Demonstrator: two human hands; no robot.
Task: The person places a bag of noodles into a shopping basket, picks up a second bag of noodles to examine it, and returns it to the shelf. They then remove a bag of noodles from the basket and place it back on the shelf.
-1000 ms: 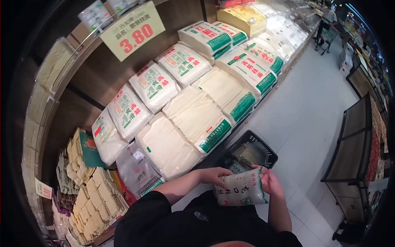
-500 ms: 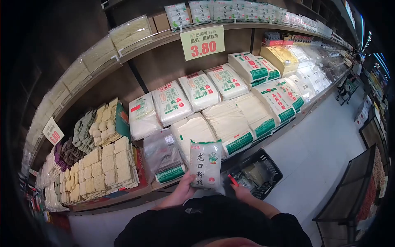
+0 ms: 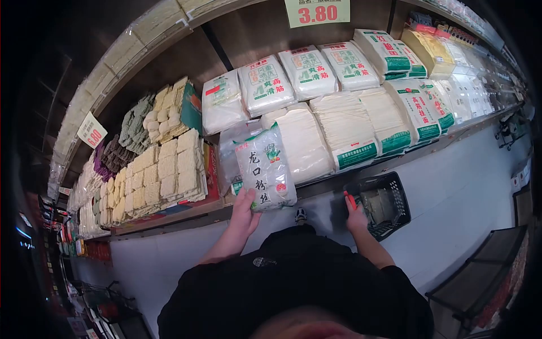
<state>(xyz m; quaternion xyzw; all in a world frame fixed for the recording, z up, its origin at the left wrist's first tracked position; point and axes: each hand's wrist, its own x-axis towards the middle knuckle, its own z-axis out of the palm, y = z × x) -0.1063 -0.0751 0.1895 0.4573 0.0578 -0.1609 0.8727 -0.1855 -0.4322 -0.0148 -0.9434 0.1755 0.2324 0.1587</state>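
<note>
In my left hand (image 3: 245, 212) is a clear plastic bag of vermicelli (image 3: 265, 169) with green print and dark lettering. My fingers grip its lower left edge, and the bag leans in front of the shelf's noodle packs. A black shopping basket (image 3: 402, 198) hangs low on my right side, its red handle (image 3: 350, 200) closed in my right hand (image 3: 357, 217). Inside the basket lie packages (image 3: 377, 207) whose kind I cannot make out. Just behind the vermicelli are a noodle stack (image 3: 299, 141) in opened wrapping and clear plastic bags (image 3: 227, 152).
Several white noodle packs (image 3: 266, 86) line the shelf. Stacked noodle cakes (image 3: 164, 175) sit to the left. Price signs (image 3: 317, 12) hang above. A dark rack (image 3: 480, 277) stands at lower right on the pale floor (image 3: 169, 254).
The head view has tipped further down, showing more floor. The vermicelli bag has moved left and up, now over the clear plastic bags. My right hand keeps hold of the basket handle.
</note>
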